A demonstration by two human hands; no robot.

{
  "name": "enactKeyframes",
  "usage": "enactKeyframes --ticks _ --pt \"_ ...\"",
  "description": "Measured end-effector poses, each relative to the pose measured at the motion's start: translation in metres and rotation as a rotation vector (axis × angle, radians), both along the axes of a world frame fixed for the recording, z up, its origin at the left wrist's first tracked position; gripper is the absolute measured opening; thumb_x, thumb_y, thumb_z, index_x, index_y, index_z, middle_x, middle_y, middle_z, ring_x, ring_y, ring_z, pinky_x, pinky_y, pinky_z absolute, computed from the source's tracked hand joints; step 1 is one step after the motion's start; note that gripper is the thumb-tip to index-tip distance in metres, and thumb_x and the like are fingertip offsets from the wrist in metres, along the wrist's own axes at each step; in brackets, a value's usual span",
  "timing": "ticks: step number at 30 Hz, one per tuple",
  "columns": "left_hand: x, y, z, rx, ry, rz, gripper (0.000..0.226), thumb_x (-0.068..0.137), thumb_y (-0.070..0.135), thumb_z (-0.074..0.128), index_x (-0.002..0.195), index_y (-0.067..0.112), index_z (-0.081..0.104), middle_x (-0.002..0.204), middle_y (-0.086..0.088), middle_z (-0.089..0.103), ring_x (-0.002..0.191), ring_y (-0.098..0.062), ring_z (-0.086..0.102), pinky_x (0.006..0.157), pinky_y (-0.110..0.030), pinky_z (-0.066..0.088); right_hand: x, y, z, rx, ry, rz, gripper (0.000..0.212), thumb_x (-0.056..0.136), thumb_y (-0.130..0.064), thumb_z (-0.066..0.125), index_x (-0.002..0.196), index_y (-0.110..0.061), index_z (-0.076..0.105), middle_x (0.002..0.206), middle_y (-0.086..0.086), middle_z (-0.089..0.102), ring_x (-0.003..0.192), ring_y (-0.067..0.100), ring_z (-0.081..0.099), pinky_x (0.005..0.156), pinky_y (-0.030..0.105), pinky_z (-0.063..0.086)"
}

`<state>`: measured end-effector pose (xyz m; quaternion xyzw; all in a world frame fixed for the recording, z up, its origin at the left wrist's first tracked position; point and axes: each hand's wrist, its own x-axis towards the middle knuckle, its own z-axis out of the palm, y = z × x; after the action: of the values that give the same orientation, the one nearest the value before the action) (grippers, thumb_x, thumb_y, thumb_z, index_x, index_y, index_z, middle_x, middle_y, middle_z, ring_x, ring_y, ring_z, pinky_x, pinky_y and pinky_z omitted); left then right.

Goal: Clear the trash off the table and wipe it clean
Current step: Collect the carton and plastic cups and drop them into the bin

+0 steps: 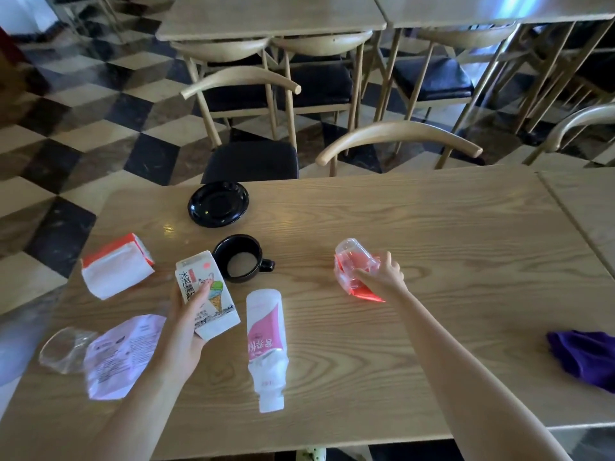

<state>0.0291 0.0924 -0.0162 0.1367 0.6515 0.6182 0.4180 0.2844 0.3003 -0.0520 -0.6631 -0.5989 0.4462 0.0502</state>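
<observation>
gathering trash: the left hand (186, 324) curls its fingers round a carton (209, 287) near the left edge of the table (432, 227), the right hand (382, 277) clutches a clear cup (352, 261) mid-table; next, likely, binning both, purple cloth (585, 357) lying at the right edge.

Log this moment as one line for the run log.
left hand: grips white printed paper carton | right hand: grips clear plastic cup | purple cloth: untouched

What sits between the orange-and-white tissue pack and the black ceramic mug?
Head view: the upper end of the white printed paper carton, held by the left hand.
</observation>
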Motion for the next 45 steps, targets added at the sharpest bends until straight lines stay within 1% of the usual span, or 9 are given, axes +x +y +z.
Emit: enactKeyframes --ticks 5,7,15,20,23,27,33,40,45 --pt "-0.006 -0.007 0.007 0.053 -0.099 0.050 0.043 0.087 0.018 0.057 0.129 0.020 0.048 0.108 0.007 0.062 0.089 -0.003 0.068 0.057 -0.016 0.056 -0.010 0.007 -0.005 -0.031 -0.008 -0.047 0.084 0.067 -0.053 0.069 0.134 -0.022 0.028 0.129 0.014 0.042 0.123 0.034 0.037 0.101 0.044 0.038" --pt "-0.009 -0.013 0.005 0.060 -0.081 0.055 0.043 0.091 0.009 0.052 0.132 0.021 0.047 0.114 0.008 0.060 0.090 0.004 0.066 0.060 -0.016 0.056 -0.015 0.004 -0.005 -0.022 -0.027 -0.052 0.085 0.063 -0.056 0.068 0.132 -0.025 0.030 0.127 0.014 0.044 0.122 0.033 0.038 0.104 0.047 0.036" --pt "-0.017 -0.027 0.011 0.050 -0.030 0.118 0.053 0.089 0.027 0.058 0.137 0.016 0.039 0.106 0.004 0.057 0.094 -0.013 0.059 0.057 -0.018 0.057 -0.034 -0.017 -0.009 0.111 0.040 -0.115 0.072 0.066 -0.051 0.073 0.121 -0.024 0.034 0.126 0.011 0.039 0.119 0.035 0.042 0.098 0.052 0.042" --pt "-0.028 -0.049 0.017 0.059 -0.016 0.128 0.099 0.046 0.055 0.075 0.133 0.022 0.042 0.111 0.003 0.058 0.090 -0.009 0.064 0.065 -0.022 0.059 -0.026 -0.022 -0.004 0.170 0.156 -0.210 0.071 0.067 -0.039 0.078 0.121 -0.018 0.038 0.123 0.011 0.040 0.112 0.028 0.046 0.092 0.041 0.046" --pt "-0.039 -0.062 0.020 0.058 -0.017 0.165 0.092 0.049 0.055 0.073 0.130 0.022 0.044 0.107 0.005 0.059 0.080 -0.002 0.068 0.060 -0.018 0.058 -0.024 -0.022 0.014 0.231 0.233 -0.254 0.065 0.065 -0.017 0.077 0.118 -0.017 0.040 0.122 0.011 0.041 0.098 0.020 0.044 0.083 0.036 0.046" --pt "-0.055 -0.087 0.020 0.111 -0.123 0.202 0.044 0.084 0.030 0.064 0.124 0.017 0.053 0.111 -0.004 0.063 0.091 -0.013 0.066 0.058 -0.020 0.057 -0.043 -0.033 0.051 0.310 0.314 -0.176 0.070 0.056 -0.021 0.078 0.114 -0.020 0.040 0.121 0.009 0.044 0.100 0.021 0.052 0.083 0.044 0.053" --pt "-0.087 -0.120 0.036 0.117 -0.024 0.253 0.057 0.084 0.031 0.063 0.134 0.012 0.043 0.115 -0.004 0.059 0.094 -0.014 0.064 0.068 -0.028 0.053 -0.100 -0.086 0.124 0.356 0.625 -0.023 0.066 0.057 -0.024 0.084 0.107 -0.031 0.041 0.118 0.007 0.052 0.106 0.025 0.060 0.076 0.044 0.058" --pt "-0.140 -0.187 0.043 0.228 -0.052 0.174 0.043 0.084 0.029 0.065 0.124 0.036 0.050 0.118 -0.002 0.060 0.104 -0.018 0.063 0.087 -0.043 0.053 -0.213 -0.191 0.176 0.105 0.893 0.228 0.057 0.078 0.001 0.069 0.121 -0.020 0.040 0.115 0.011 0.056 0.100 0.030 0.064 0.074 0.042 0.059" --pt "-0.175 -0.238 0.048 0.276 -0.083 0.305 0.036 0.090 0.019 0.055 0.123 0.033 0.050 0.098 0.007 0.069 0.084 -0.009 0.070 0.069 -0.035 0.054 -0.299 -0.275 0.174 -0.080 0.931 0.377 0.060 0.077 -0.006 0.073 0.123 -0.017 0.038 0.120 0.016 0.055 0.079 0.017 0.067 0.055 0.021 0.052"
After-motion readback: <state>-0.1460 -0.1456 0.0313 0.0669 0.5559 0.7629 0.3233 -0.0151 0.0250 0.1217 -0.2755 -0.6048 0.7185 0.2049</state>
